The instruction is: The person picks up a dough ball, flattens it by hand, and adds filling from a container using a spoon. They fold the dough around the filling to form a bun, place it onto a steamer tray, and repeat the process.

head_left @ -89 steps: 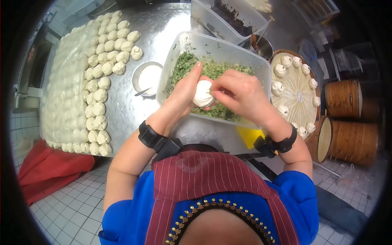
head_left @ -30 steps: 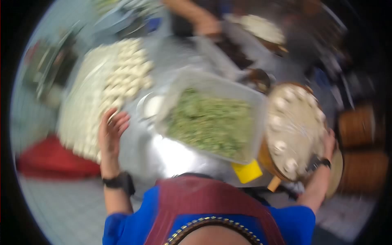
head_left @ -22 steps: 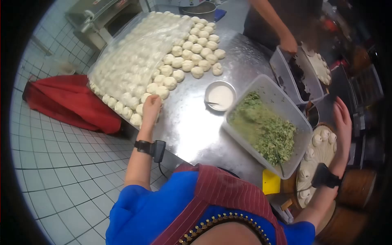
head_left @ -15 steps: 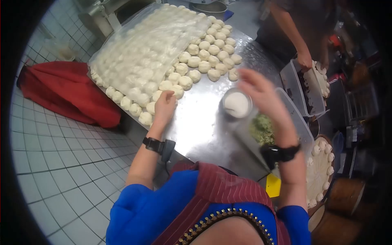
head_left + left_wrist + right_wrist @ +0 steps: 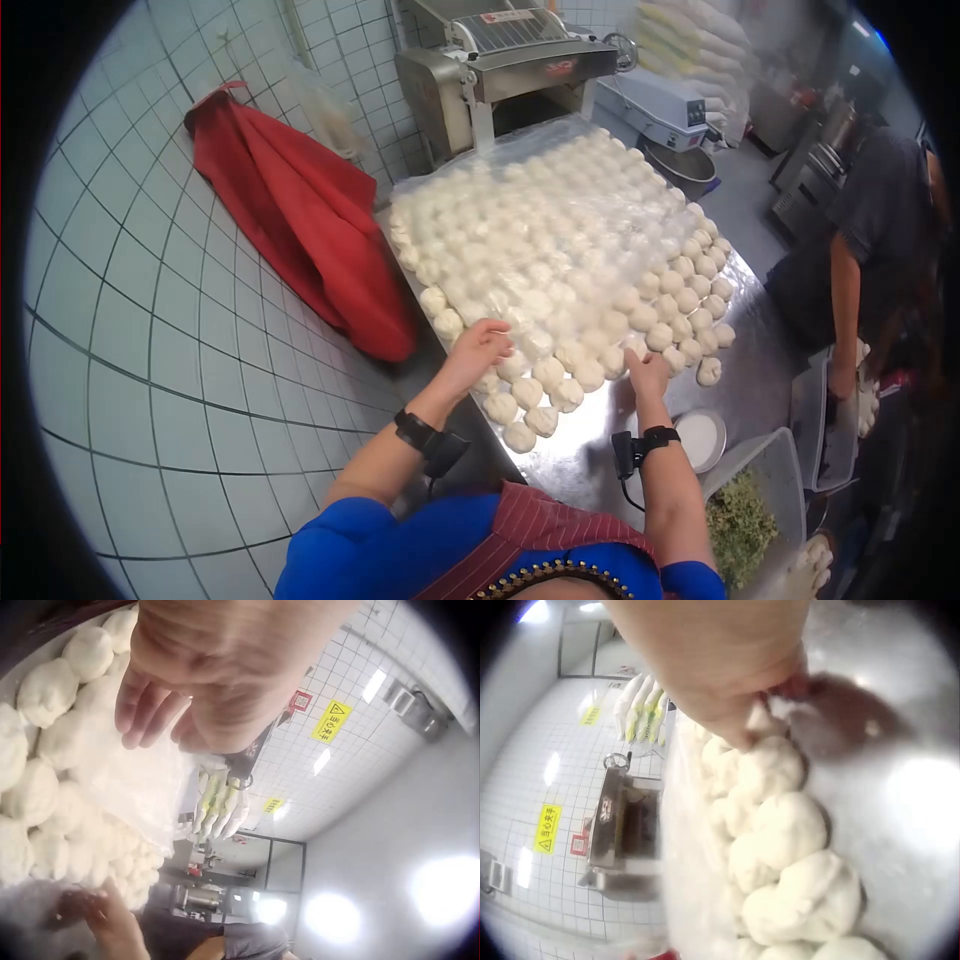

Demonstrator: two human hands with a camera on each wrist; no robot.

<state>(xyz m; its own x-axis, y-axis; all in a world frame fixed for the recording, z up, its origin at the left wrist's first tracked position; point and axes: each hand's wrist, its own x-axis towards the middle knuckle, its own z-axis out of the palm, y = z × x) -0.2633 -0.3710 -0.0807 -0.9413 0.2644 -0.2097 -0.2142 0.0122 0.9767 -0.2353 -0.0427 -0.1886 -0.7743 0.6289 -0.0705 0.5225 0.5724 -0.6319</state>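
Right hand [image 5: 651,374] touches dough balls [image 5: 659,337], grip too hidden to tell; left hand [image 5: 474,358] loose.

Gap beside bowl [image 5: 722,450]; dough balls [image 5: 548,374] (packed tight) block.

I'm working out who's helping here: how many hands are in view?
3: the left hand by the plastic, the right hand at the dough balls, and another person's hand at the far tub. That person's other hand may be hidden.

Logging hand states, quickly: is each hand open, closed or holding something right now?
Left hand: open, relaxed, over the plastic sheet.
Right hand: at the dough balls; whether it grips one can't be told.
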